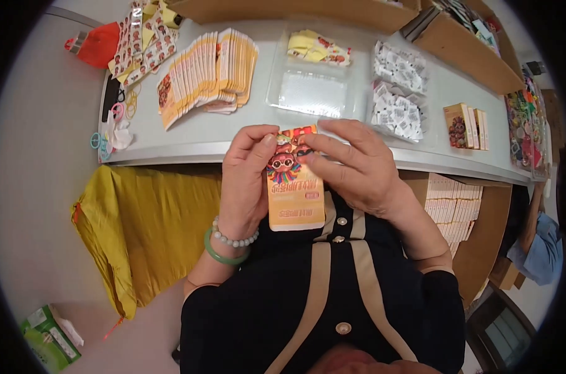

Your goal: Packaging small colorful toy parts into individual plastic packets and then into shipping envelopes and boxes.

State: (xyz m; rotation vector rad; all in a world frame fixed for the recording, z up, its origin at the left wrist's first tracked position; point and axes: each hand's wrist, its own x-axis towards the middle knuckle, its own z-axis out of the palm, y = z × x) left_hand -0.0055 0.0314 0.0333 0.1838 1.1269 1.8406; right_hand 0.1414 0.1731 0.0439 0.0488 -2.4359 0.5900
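In front of my chest I hold a small orange printed carton [297, 202] with cartoon faces on it, upside down to me. My left hand [248, 168] is closed on its left edge, thumb on the front. The fingers of my right hand [364, 165] press on its upper right part. Whether the carton is flat or opened out, I cannot tell. On the table beyond lies a fanned stack of similar flat cartons [202, 71]. A clear plastic tray [276, 93] holds a folded yellow sticker strip [319, 48]. Small white packets [397, 112] fill the compartments beside it.
Several made-up boxes [467, 128] stand at the right of the table [189, 140]. Below, a cardboard box [482, 237] holds rows of them. Sticker sheets [145, 47] and a red object [99, 45] lie far left. Yellow cloth [145, 230] hangs lower left. Another person's arm [535, 224] shows at right.
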